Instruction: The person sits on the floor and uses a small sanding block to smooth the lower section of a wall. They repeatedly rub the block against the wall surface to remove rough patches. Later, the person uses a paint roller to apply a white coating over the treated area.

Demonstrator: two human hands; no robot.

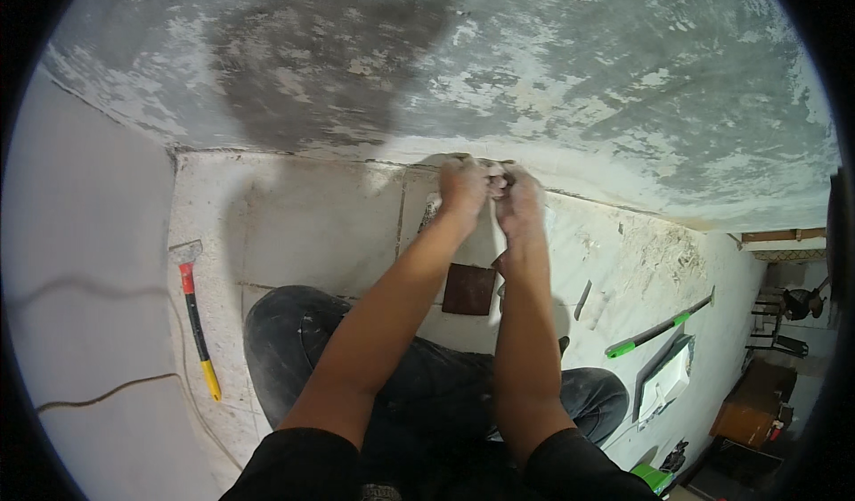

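Observation:
My left hand (464,187) and my right hand (518,200), both dusted white, are side by side at the bottom of the patchy grey wall (588,73), where it meets the dusty tiled floor (312,225). Both have curled fingers close together; what they grip, if anything, is hidden. A dark brown square piece (468,289) lies on the floor below them, near a pale object partly hidden behind my forearms.
A red, black and yellow scraper (199,323) lies left, by a cord (107,392) and side wall (89,207). At right lie a green-handled scraper (655,329), thin blade (583,298), white tray (663,376) and green container (653,476); brown furniture (748,403) stands beyond.

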